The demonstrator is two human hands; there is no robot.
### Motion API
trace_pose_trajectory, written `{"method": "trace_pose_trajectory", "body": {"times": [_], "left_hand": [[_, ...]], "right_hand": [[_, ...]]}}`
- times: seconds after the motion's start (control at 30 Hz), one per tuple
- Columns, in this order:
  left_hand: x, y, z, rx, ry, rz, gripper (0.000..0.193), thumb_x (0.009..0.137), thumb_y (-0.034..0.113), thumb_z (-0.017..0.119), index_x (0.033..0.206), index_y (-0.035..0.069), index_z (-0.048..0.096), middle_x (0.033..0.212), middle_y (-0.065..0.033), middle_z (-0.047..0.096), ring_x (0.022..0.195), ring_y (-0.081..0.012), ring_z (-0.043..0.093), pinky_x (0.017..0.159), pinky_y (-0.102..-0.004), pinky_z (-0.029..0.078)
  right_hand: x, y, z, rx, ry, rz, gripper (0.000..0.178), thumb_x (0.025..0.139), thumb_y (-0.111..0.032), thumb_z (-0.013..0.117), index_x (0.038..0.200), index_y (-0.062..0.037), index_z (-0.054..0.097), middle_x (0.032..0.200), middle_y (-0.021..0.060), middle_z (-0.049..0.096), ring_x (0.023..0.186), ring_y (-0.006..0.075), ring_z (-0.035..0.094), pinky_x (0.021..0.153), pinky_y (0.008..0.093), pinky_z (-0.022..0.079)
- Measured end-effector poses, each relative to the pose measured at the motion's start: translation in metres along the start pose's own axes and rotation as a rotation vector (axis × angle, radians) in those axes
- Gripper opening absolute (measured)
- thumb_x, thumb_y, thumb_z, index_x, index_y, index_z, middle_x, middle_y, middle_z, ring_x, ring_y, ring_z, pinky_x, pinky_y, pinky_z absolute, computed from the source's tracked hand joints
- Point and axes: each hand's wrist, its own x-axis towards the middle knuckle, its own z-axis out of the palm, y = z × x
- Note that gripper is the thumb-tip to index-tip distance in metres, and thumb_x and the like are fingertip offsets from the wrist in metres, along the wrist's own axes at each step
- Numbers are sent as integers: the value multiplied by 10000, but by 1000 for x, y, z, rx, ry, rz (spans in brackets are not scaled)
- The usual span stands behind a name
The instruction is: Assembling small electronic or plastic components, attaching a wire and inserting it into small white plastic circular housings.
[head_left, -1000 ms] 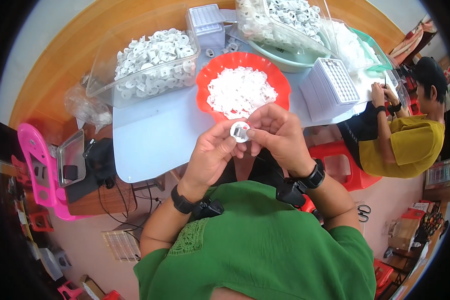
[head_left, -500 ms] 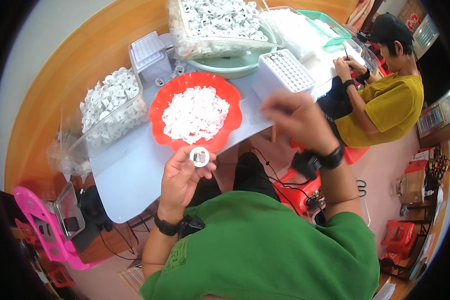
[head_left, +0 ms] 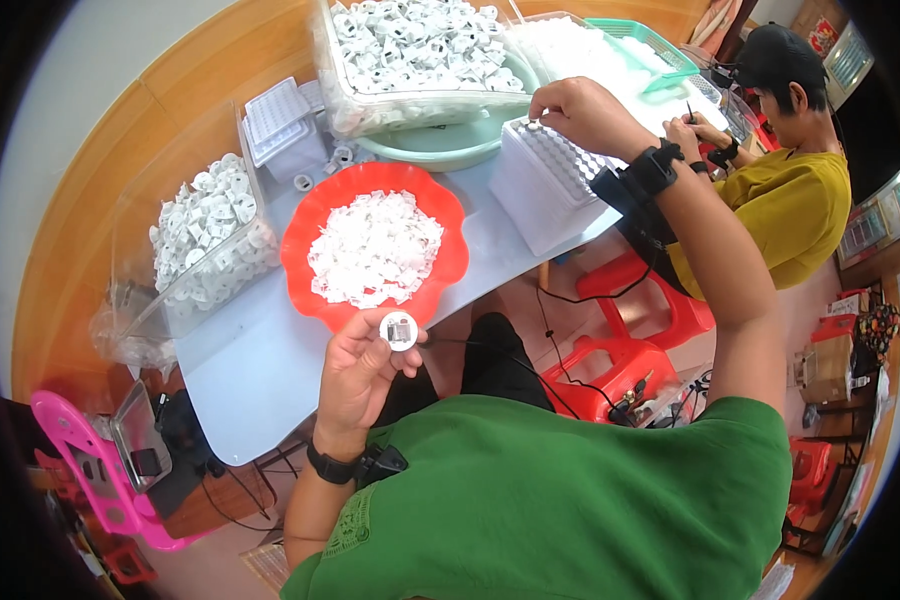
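My left hand [head_left: 353,375] grips a small round white plastic part [head_left: 400,331] between thumb and fingers, just off the near rim of the red bowl. A metallic piece and a speck of red show in its open face. My right hand [head_left: 588,112] reaches out to the far left corner of a stack of white trays [head_left: 542,205], whose top has rows of small round pieces. Its fingertips are pinched together there; what lies between them is too small to make out. The red scalloped bowl [head_left: 454,262] holds a heap of small white pieces [head_left: 375,248].
Left on the pale blue table [head_left: 232,375] stands a clear bin [head_left: 262,255] of white plastic parts. Behind are a smaller tray stack [head_left: 288,140], a large full bin [head_left: 415,108] above a green basin [head_left: 440,150], and a green basket [head_left: 670,55]. A co-worker [head_left: 785,215] sits at right.
My right hand has moved away from me, from in front of the tray stack to its far corner, and its fingers have closed. My left hand still holds the round part nearly unmoved.
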Motion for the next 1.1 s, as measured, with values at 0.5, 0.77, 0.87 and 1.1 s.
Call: {"method": "trace_pose_trajectory", "body": {"times": [0.5, 0.77, 0.87, 1.1], "left_hand": [[0, 0, -11, -33, -18, -22, 343, 947, 235, 552, 1159, -31, 505, 1019, -185, 632, 802, -188, 629, 658, -279, 514], [0, -7, -13, -134, -15, 10, 343, 932, 179, 576, 1205, -17, 507, 1069, -156, 618, 870, -187, 621, 696, -271, 513], [-2, -8, -15, -160, -31, 16, 347, 928, 166, 583, 1218, -10, 512, 1064, -134, 620, 877, -184, 622, 703, -271, 514], [-4, -7, -10, -142, -8, 34, 330, 901, 123, 618, 1197, -4, 544, 1023, -100, 636, 880, -169, 626, 720, -268, 516]], "right_hand": [[6, -10, 0, 200, -210, 121, 68, 740, -38, 634, 762, 25, 621, 639, 58, 588, 559, 120, 531, 532, 263, 444], [0, -11, -6, 263, -240, 201, 73, 744, -20, 620, 729, 23, 564, 610, 12, 521, 555, 74, 492, 474, 241, 406], [-3, -12, -7, 182, -169, 60, 67, 785, -11, 604, 749, 16, 554, 623, -3, 522, 574, 57, 484, 498, 209, 395], [-42, -121, -27, 444, 61, -97, 64, 801, 58, 579, 827, 2, 561, 719, -7, 530, 627, 53, 491, 570, 205, 413]]}}
